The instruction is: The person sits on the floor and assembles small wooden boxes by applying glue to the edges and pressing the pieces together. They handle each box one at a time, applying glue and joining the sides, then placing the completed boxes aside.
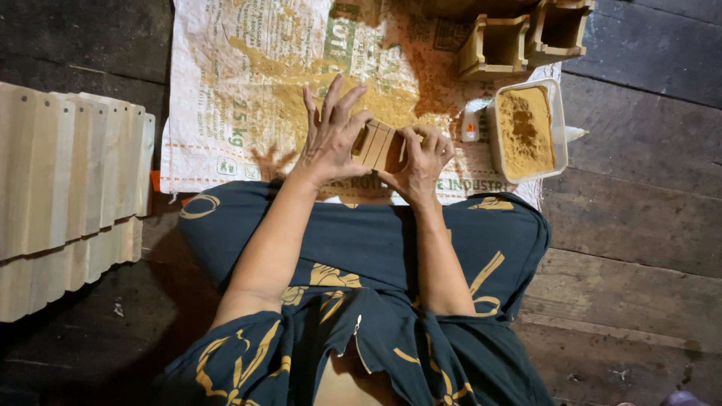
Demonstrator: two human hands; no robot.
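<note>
A small wooden box of pale slats (378, 145) is held between both hands above a printed white sack (226, 83) spread on the floor. My left hand (329, 135) presses on the box's left side with thumb and palm, the other fingers fanned upward. My right hand (423, 159) grips the box's right end, fingers curled around it. Yellow-brown sawdust (331, 94) lies scattered on the sack just beyond the hands.
A white tub of sawdust (526, 129) stands right of the hands, with a small glue bottle (471, 122) beside it. Two finished wooden boxes (526, 39) sit at the top right. Stacked pale wooden slats (68, 180) lie to the left on dark floorboards.
</note>
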